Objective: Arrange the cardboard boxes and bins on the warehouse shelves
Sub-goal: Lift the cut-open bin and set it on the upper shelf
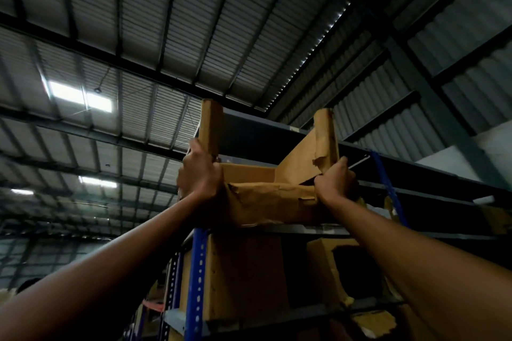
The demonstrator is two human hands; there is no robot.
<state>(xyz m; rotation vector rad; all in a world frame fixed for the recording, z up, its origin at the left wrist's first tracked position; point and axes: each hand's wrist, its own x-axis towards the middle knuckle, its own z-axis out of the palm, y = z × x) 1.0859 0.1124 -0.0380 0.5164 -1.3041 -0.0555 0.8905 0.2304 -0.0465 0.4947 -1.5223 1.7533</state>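
Note:
An open, worn cardboard box (273, 196) with its flaps standing up sits at the front edge of a high shelf (318, 229), above my head. My left hand (201, 174) grips the box's left corner below the upright left flap. My right hand (336, 181) grips the right corner beside a torn flap. Both arms reach up from below. What the box holds is hidden.
A blue perforated upright (197, 279) carries the rack. On the shelf below stand a tall brown box (243, 274) and a torn box (329, 271). Another shelf board (263, 133) runs above. A second blue upright (383, 174) stands at right. The metal roof is overhead.

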